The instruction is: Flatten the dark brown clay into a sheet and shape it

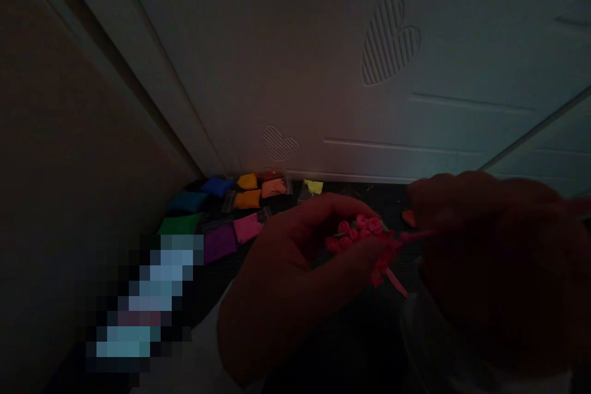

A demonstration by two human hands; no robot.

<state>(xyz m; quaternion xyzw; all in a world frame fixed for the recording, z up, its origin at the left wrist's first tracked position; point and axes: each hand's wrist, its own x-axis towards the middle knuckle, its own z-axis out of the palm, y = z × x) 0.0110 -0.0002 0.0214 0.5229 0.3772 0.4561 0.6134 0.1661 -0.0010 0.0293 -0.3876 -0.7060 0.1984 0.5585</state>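
Observation:
My left hand [295, 271] is closed around a small bunch of pink roses [364, 226], with a bit of green showing among the blooms. Red ruffled material [384, 258] lies by my left thumb tip. My right hand [489, 258], dark and in shadow, is wrapped round a slim pink tool [418, 236]. The tool's thin tip reaches to the red material, and its other end points off to the right. Below the bunch a narrow pink strip [397, 283] sticks out; what it belongs to is hidden.
Along the back lie several small bags of coloured material, among them a blue bag [217, 186], a green bag [179, 223], a purple bag [220, 242] and a pink bag [249, 226]. A blurred-out lit screen [148, 301] stands at left. A white panel [323, 74] rises behind.

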